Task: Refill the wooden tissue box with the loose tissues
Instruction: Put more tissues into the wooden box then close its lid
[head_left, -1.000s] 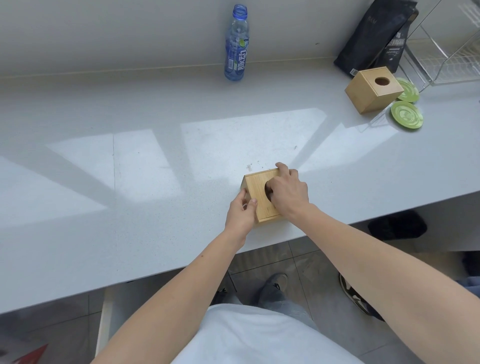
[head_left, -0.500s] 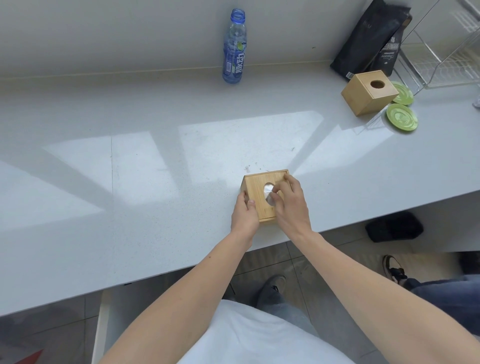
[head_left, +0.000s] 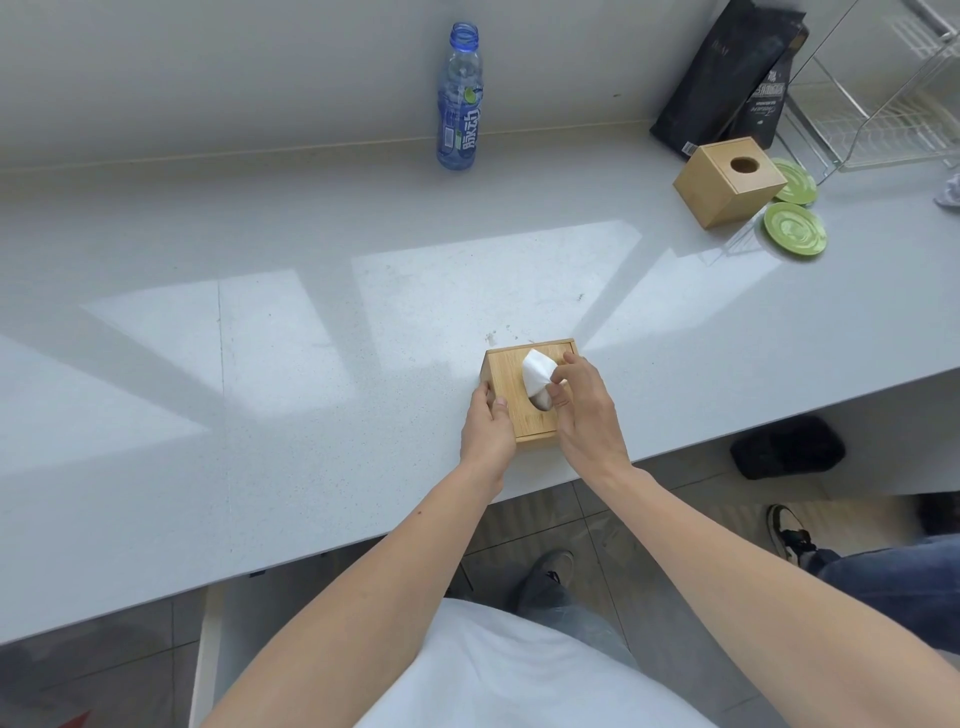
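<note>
Now a white tissue (head_left: 536, 370) pokes up through the hole, higher than a moment ago. Left hand (head_left: 487, 423) grips the wooden tissue box (head_left: 506, 382) at the front edge of the counter (head_left: 311, 415); right hand (head_left: 587, 415) pinches the tissue.

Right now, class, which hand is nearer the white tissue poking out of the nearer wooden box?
Right. The right hand pinches the tissue at the top opening; the left hand grips the left side of the wooden tissue box, off the tissue.
</note>
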